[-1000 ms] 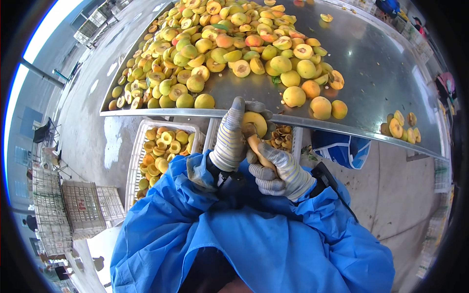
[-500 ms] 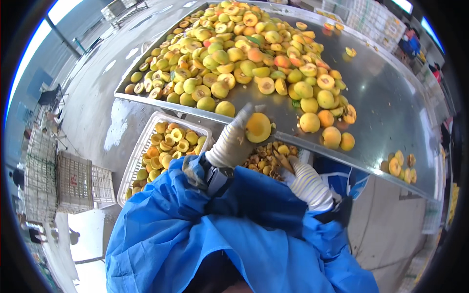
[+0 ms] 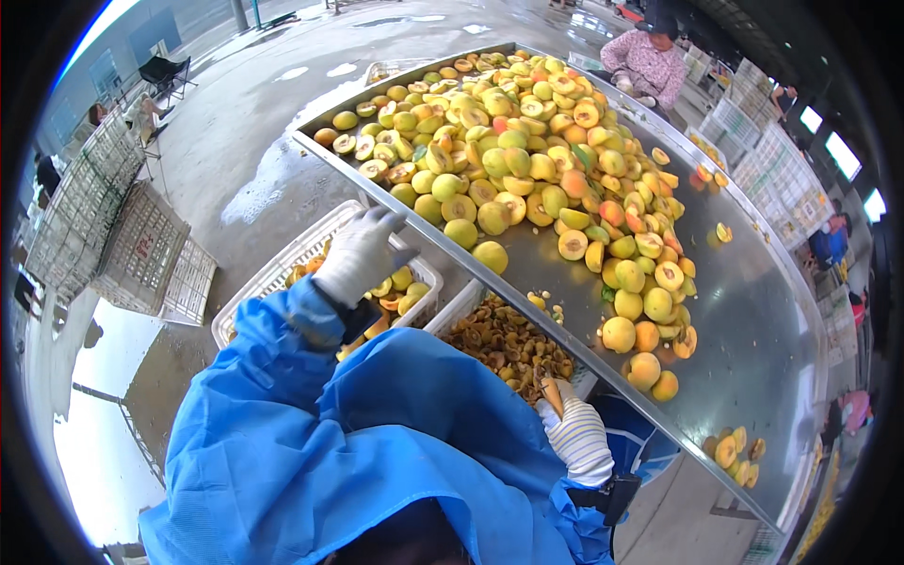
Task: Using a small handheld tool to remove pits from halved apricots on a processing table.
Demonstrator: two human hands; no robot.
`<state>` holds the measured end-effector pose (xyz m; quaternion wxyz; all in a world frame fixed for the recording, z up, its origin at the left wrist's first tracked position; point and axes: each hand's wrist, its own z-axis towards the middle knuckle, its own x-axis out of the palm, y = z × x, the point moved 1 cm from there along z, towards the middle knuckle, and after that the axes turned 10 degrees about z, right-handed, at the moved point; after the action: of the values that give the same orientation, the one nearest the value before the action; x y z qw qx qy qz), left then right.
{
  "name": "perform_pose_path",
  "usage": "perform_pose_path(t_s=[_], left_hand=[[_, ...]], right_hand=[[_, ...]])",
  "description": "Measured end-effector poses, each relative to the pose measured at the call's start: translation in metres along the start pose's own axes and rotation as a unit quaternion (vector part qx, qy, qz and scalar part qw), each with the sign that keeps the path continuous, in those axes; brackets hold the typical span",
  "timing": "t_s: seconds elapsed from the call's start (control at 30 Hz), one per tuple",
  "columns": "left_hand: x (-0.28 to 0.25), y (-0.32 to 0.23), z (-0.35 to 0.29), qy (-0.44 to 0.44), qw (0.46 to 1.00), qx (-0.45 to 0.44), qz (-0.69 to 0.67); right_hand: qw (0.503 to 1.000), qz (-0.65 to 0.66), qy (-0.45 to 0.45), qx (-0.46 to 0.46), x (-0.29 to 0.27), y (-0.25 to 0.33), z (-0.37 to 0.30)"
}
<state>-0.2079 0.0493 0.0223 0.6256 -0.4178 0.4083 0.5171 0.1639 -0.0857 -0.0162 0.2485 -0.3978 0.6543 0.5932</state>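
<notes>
My left hand, in a white knit glove, is over the near-left white crate with its fingers apart and nothing in them. Inside that crate lie hollowed yellow peach halves. Lower right, my right hand in a striped glove is closed on a slim tan tool whose kind is mostly hidden. Its tip points down at a second white crate, which holds brown peach pits. Beyond both hands, a heap of whole and halved yellow peaches covers much of a metal table.
The table's raised metal rim runs diagonally just past my hands. A small group of peach halves lies at the table's right corner. Across the table is a person in a pink patterned top. Stacked white crates stand at left.
My left hand has moved left from the table's edge to over the crate, and the peach half it held is gone from it. The view has turned; my right hand keeps the tool.
</notes>
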Motion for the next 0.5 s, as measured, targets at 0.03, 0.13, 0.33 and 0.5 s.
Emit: perform_pose_path(t_s=[0.03, 0.13, 0.33, 0.5], left_hand=[[0.005, -0.003, 0.019, -0.027, 0.998, -0.022, -0.053], [0.035, 0.005, 0.069, -0.054, 0.991, -0.058, -0.107], [0.069, -0.015, 0.130, 0.064, 0.990, -0.082, -0.100], [0.063, -0.043, 0.097, 0.108, 0.562, -0.123, -0.811]], right_hand=[[1.000, -0.002, -0.002, -0.002, 0.003, -0.004, 0.000], [0.996, 0.067, -0.013, -0.062, -0.002, 0.012, 0.010], [0.997, 0.059, -0.020, -0.046, 0.005, 0.009, -0.004], [0.974, 0.216, -0.030, -0.062, -0.004, 0.018, -0.006]])
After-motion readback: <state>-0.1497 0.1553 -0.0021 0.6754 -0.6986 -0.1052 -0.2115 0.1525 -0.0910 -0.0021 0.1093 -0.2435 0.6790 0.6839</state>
